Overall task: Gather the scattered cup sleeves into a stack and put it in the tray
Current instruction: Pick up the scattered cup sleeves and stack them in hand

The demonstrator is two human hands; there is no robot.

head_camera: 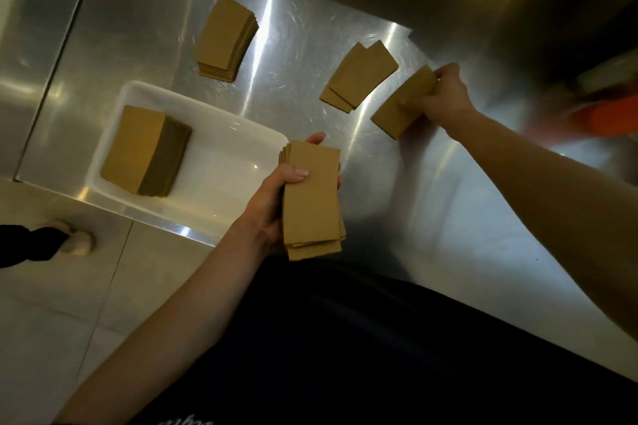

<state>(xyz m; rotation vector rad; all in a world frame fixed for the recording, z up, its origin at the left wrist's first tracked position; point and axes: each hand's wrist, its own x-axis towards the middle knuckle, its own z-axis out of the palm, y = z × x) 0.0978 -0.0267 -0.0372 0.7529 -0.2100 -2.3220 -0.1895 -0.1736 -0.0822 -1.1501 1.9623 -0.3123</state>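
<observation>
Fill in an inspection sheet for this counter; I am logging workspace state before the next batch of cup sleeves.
Surface: steel counter, shiny, with glare streaks.
Job's things: white tray holds a tall sleeve stack; a neat pile and a fanned pile lie loose on the counter.
Clutter: nothing seen.
Grippers: left hand has its grip shut on a gathered stack; right hand has its grip shut on a few sleeves at the counter.
Cables: nothing seen.
Surroundings: tiled floor; blurred orange object at right.

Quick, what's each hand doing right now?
Left hand: closed on a stack of cup sleeves, held up beside the tray.
Right hand: closed on another small bunch of sleeves at the steel counter.
</observation>
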